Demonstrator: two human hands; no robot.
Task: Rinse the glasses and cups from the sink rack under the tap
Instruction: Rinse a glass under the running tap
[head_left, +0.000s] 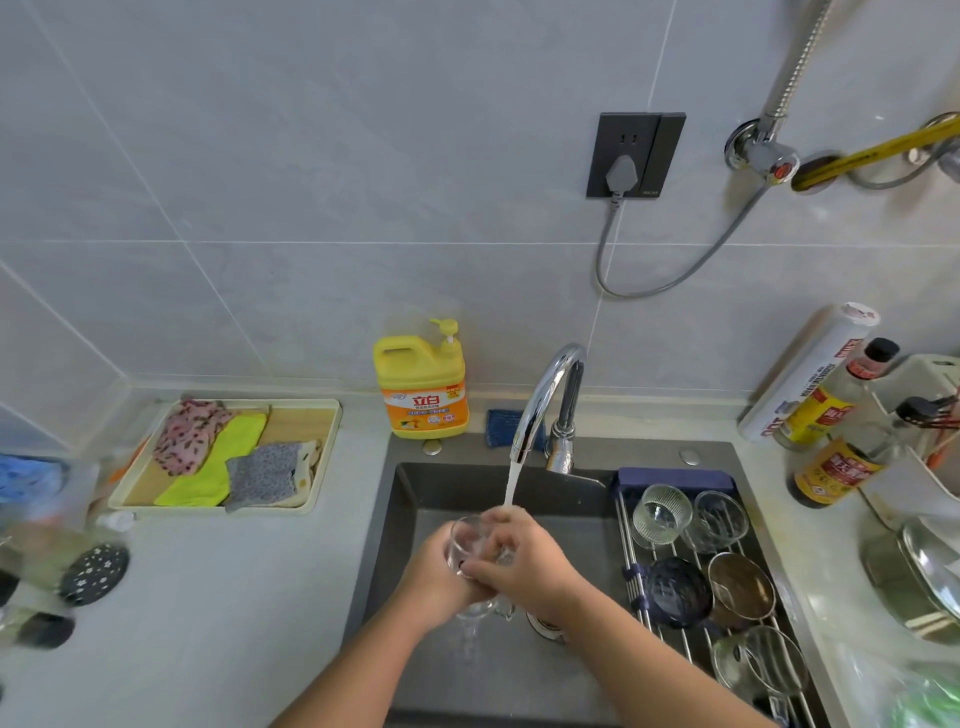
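Over the dark sink (395, 525) both hands hold one clear glass (464, 540) under the running tap (545, 400). My left hand (434, 577) grips the glass from the left and below. My right hand (519, 558) wraps over its right side, fingers curled on it. Water falls from the spout onto the glass and drains below. On the sink rack (691, 639) to the right lie two clear ribbed glasses (662, 514), a dark blue cup (678, 592), a brown cup (740, 584) and a clear glass (761, 660).
A yellow detergent bottle (423, 384) stands behind the sink. A tray (311, 499) with cloths lies on the left counter. Sauce bottles (831, 462), a roll and a metal pot lid (930, 577) crowd the right counter. A plug hangs from the wall socket (634, 153).
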